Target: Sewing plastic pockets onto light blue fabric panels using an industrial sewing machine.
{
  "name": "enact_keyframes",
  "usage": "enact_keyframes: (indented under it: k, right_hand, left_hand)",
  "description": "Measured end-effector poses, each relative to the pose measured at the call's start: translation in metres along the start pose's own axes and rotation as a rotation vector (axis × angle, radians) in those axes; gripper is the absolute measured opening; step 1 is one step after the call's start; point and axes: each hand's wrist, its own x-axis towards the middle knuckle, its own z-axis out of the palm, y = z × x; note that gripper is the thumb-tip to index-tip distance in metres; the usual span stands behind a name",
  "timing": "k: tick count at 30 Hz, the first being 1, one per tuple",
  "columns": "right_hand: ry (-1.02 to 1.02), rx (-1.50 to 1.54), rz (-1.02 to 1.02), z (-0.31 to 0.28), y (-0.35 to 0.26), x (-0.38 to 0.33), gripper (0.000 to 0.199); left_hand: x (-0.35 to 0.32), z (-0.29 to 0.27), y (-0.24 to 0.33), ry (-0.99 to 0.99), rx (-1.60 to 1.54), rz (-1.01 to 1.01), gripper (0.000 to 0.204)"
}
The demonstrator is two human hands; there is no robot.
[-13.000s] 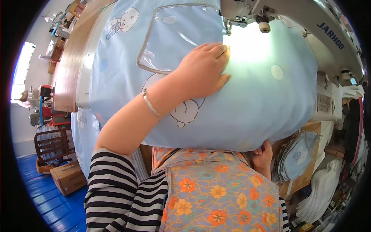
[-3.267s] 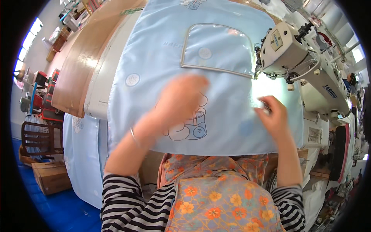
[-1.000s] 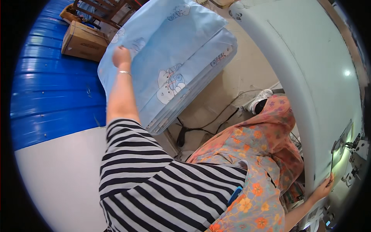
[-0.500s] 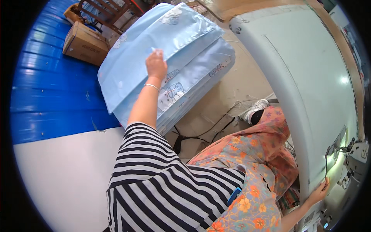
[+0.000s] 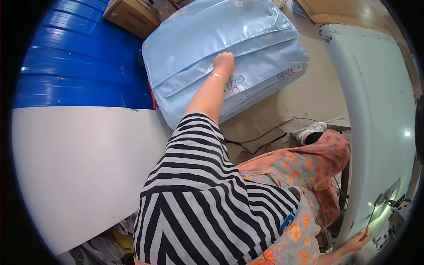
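Taking the middle of the view as the clock's centre, a pile of blue cloth [image 5: 190, 44] sits at 12 o'clock, printed with white cartoon animals and pale spots. Its layers show along the lower right edge, and the top piece is folded, with a stitched hem running from 8 toward 2 o'clock across it. The left hand [image 5: 224, 65] is on the pile at that hem, fingers curled in toward the palm; whether they pinch the cloth I cannot tell. A thin bracelet [image 5: 217, 77] circles the wrist, and a black-and-grey striped sleeve [image 5: 194, 163] covers the arm from the elbow down to 6 o'clock.

The right hand [image 5: 361, 238] is at 4 o'clock, at the near edge of a pale green surface [image 5: 380, 101], just beside a lit dark plate [image 5: 385, 198] and the sewing machine [image 5: 395, 221]. Its fingers are bent, but too small to tell if they grasp anything.

A flowered apron [image 5: 304, 221] hangs around 5 o'clock, and a white shoe [image 5: 316, 128] shows at 3. A cardboard box [image 5: 131, 18] stands at 11 o'clock, a ribbed blue floor [image 5: 84, 66] spreads at 10, and a white board [image 5: 84, 172] at 8.
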Motion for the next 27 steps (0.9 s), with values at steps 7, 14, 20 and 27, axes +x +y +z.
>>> enact_keyframes:
  k: [7, 14, 20, 27]
  right_hand:
    - [-0.052, 0.029, 0.068, 0.011, -0.038, -0.002, 0.033]
    - [-0.013, -0.035, 0.067, -0.014, -0.034, 0.008, 0.033]
    - [-0.092, 0.086, 0.004, 0.026, -0.002, 0.020, 0.033]
    - [-0.040, 0.229, -0.034, 0.028, 0.019, 0.012, 0.031]
  left_hand:
    - [0.029, -0.051, -0.088, 0.048, -0.027, -0.228, 0.031]
    - [0.075, -0.254, -0.128, -0.064, -0.812, -0.025, 0.035]
    - [0.097, -0.329, -0.247, 0.482, -1.073, -0.454, 0.020]
    - [0.131, -0.374, -0.084, 1.064, -0.098, 0.346, 0.024]
